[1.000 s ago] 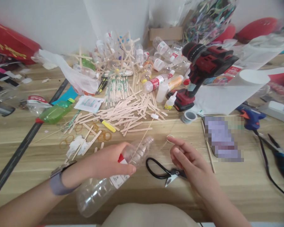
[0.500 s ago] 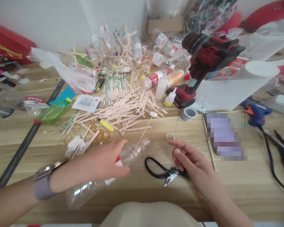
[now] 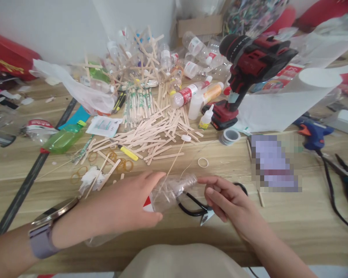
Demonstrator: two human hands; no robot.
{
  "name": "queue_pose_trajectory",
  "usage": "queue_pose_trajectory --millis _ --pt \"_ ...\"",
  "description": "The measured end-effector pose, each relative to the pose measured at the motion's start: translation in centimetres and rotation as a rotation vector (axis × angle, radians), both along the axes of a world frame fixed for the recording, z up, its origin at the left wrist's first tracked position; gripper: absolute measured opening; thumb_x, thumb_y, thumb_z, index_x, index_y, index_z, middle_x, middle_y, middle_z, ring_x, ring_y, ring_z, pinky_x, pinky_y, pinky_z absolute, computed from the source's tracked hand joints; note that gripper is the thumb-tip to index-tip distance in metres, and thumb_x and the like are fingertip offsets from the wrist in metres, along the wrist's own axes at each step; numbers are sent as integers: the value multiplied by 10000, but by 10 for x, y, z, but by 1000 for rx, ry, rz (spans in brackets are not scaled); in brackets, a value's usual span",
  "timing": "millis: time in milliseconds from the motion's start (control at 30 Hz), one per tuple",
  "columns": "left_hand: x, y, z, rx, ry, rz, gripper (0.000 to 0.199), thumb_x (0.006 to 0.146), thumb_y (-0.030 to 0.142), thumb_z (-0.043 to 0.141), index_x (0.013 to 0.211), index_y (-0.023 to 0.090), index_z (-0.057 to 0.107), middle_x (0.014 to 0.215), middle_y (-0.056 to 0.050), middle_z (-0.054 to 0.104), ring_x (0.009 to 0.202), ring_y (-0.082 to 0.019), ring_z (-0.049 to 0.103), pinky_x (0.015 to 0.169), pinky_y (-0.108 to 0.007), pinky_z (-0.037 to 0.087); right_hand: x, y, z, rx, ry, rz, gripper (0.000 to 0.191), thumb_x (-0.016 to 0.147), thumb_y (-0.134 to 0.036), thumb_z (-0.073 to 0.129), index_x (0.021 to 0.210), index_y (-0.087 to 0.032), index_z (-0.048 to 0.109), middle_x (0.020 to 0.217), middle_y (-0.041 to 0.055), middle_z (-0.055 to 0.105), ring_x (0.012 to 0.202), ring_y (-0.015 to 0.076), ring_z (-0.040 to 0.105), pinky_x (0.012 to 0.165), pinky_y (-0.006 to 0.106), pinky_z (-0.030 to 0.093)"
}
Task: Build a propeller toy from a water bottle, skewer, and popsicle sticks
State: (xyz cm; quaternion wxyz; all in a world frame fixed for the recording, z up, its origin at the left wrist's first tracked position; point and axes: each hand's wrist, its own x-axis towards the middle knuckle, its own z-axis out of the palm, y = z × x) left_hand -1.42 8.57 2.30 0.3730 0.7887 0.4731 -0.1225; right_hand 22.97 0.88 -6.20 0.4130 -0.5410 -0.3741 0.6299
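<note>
My left hand (image 3: pixel 130 200) is wrapped round a clear plastic bottle (image 3: pixel 168 191) lying on its side, its neck pointing right. A red and white label patch shows by the thumb. At the bottle's mouth is my right hand (image 3: pixel 226 199), index finger stretched out to the rim and the other fingers loosely curled, with nothing visible in them. A thin stick (image 3: pixel 174 158) with a white cap (image 3: pixel 186 138) on its end slants up from the bottle; whether it pierces the bottle I cannot tell. Black-handled scissors (image 3: pixel 193 208) lie beneath, partly covered. A white ring (image 3: pixel 203 162) rests beyond.
Flat wooden sticks (image 3: pixel 145 137) lie heaped mid-table, near a yellow cutter (image 3: pixel 129 153). Behind stand a red drill (image 3: pixel 249 73), a small glue bottle (image 3: pixel 206 117) and a tape roll (image 3: pixel 231 136). A phone (image 3: pixel 274 162) and a blue glue gun (image 3: pixel 313 133) lie right; a green bottle (image 3: pixel 65 137) left.
The bottle in my left hand has moved right, so its mouth now meets my right index finger. That fingertip is now away from the white ring, and the bottle overlaps the scissors' handle.
</note>
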Motion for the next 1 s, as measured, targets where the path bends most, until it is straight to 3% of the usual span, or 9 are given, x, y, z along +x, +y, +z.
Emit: queue_pose_trajectory --millis 133,267,333,433,600,767,1000 --pt "4 -1 5 13 -10 -26 766 729 389 647 1452 303 408 1472 -73 483 1264 -354 510 1028 -447 389 1 1 1 -12 35 69 340 867 -472 609 1056 -192 650 608 -59 508 372 30 350 362 178 232" --pt "5 -1 11 35 -48 -70 758 728 384 643 1447 296 420 1452 -67 504 1234 -345 535 987 -400 414 7 4 2 26 -2 318 338 887 -445 576 1098 -192 654 594 -53 512 385 55 384 370 188 304" --pt "6 -1 13 47 -58 -119 746 735 389 631 1445 293 419 1438 -71 515 1213 -329 552 978 -383 420 10 10 3 157 -108 462 280 899 -382 565 1070 -191 678 613 -37 531 441 77 428 415 201 352" --pt "6 -2 16 67 -23 -223 750 750 392 601 1460 295 380 1423 -78 518 1176 -300 578 959 -373 436 13 22 9 498 -315 662 226 920 -244 530 1063 -195 699 709 2 598 570 103 495 538 221 398" --pt "4 -3 17 82 1 -293 773 741 405 615 1465 308 362 1400 -72 527 1157 -304 583 921 -371 461 15 39 19 875 -654 889 266 923 -196 498 1102 -259 684 770 11 595 606 127 517 563 247 327" --pt "4 -3 18 41 14 -271 790 723 411 652 1458 317 379 1413 -76 515 1155 -328 583 916 -398 469 14 42 15 1078 -868 912 253 964 -290 451 1019 -252 695 730 23 608 576 155 514 548 281 285" --pt "4 0 22 -104 -58 -199 840 720 422 671 1484 335 335 1421 -53 515 1213 -319 549 960 -390 455 20 40 15 1173 -779 794 287 1007 -275 401 1070 -221 676 754 43 652 625 159 561 580 281 355"
